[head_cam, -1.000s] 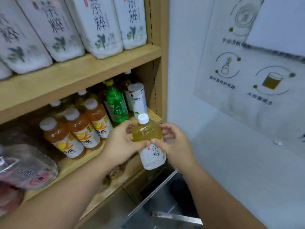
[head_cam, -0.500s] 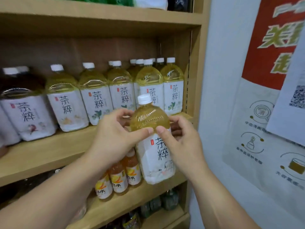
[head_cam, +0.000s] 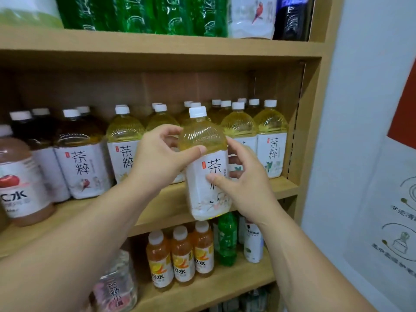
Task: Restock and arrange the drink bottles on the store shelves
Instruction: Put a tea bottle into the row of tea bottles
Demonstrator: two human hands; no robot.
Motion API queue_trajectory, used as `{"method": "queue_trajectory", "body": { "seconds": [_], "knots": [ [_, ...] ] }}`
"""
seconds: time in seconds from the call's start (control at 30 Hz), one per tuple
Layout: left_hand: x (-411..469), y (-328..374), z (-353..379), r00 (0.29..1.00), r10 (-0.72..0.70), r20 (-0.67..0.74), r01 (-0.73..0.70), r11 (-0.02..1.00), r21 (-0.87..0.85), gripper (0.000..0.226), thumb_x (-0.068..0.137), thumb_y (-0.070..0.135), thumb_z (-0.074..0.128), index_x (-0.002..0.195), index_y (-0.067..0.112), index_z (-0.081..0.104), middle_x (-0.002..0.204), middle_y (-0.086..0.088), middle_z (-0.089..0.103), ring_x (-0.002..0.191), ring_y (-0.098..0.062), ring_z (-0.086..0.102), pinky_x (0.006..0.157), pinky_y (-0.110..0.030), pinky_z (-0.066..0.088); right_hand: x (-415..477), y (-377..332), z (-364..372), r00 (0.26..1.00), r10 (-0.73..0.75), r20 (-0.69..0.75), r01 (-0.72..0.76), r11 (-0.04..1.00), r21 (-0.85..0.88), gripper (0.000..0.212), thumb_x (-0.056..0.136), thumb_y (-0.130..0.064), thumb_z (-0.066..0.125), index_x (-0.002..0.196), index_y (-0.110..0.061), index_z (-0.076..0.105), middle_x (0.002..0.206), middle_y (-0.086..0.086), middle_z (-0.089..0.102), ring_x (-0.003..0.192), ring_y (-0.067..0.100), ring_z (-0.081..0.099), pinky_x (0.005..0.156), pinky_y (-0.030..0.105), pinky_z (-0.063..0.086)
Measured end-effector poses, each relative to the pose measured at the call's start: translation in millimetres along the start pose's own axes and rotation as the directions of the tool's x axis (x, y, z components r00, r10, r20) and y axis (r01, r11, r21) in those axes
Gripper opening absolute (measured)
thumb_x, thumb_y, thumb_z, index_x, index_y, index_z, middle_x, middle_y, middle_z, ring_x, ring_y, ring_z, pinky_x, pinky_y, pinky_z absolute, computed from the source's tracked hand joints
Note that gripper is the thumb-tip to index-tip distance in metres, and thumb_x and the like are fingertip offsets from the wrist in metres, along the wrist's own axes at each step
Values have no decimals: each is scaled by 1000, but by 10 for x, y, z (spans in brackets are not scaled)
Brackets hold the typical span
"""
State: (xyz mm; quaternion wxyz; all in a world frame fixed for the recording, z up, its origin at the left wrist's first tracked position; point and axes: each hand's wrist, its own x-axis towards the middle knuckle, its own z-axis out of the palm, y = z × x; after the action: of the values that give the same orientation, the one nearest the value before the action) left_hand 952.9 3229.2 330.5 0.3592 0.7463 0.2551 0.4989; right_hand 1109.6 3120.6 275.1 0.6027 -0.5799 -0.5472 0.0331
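I've got the tea bottle [head_cam: 206,163] up in front of the middle shelf [head_cam: 157,206], held upright in the air with both hands. My left hand [head_cam: 161,158] wraps its amber shoulder, thumb across the front. My right hand [head_cam: 244,183] grips the white label from the other side, thumb pressed on the print. Behind it stands a row of matching tea bottles [head_cam: 254,140], white caps up. Below sit 3 orange drink bottles [head_cam: 180,257] beside a green bottle [head_cam: 227,239].
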Motion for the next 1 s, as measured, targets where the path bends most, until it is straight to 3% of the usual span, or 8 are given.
{"method": "queue_trajectory", "body": {
  "seconds": [0.13,0.2,0.4,0.57,0.67,0.8,0.9,1.0],
  "knots": [
    [126,-141,52,1000,9,13,-9,1000,4,52,64,51,91,108,43,65,109,12,76,101,-13,73,81,-41,63,47,165,113,999,17,-46,-17,1000,21,76,87,-27,82,148,-46,43,137,-22,55,122,-3,56,92,32,61],
    [140,-205,96,1000,4,8,-3,1000,-12,76,61,63,86,128,34,65,123,11,72,114,-19,68,95,-48,59,52,243,173,995,24,-93,-24,1000,-2,73,88,-30,81,146,-49,42,134,-23,55,119,-4,56,94,31,60],
    [-7,-483,134,997,5,79,-3,1000,-15,105,57,83,77,149,52,38,138,21,63,131,-7,58,103,-47,55,-32,527,242,992,115,-53,-116,993,-12,58,88,-38,80,138,-45,52,126,-20,62,111,0,60,85,24,57],
    [-87,-601,181,989,6,150,-10,1000,21,81,69,65,78,142,49,45,127,29,65,117,1,63,97,-43,59,-33,546,209,990,142,-2,-142,990,-25,44,90,-41,77,126,-54,55,114,-29,67,105,-8,61,76,5,49],
    [-98,-621,147,985,19,169,-19,1000,0,68,75,59,76,137,48,49,126,29,66,119,2,62,99,-42,58,-18,503,229,988,152,23,-152,988,-14,43,90,-34,79,120,-55,56,107,-34,68,97,-9,65,75,9,52],
    [-145,-700,-83,987,31,161,-26,999,-28,54,88,38,78,136,42,53,125,25,69,114,4,65,92,-27,59,-17,402,421,988,144,57,-142,989,-45,45,90,-36,79,131,-38,61,102,-19,73,93,-7,68,81,21,58],
    [-216,-796,-366,993,42,109,-41,999,-16,49,91,30,77,135,37,57,123,24,70,112,4,66,86,-13,55,-50,291,667,985,125,120,-119,991,-61,45,90,-36,79,131,-41,60,101,-24,73,92,-10,68,81,20,58],
    [-290,-869,-671,997,32,71,-31,999,-20,49,92,28,77,136,36,57,126,21,70,116,1,66,88,-14,55,-66,184,932,979,110,172,-102,993,-52,50,90,-34,78,134,-44,56,106,-27,72,94,-10,68,85,24,59]
  ]
}}
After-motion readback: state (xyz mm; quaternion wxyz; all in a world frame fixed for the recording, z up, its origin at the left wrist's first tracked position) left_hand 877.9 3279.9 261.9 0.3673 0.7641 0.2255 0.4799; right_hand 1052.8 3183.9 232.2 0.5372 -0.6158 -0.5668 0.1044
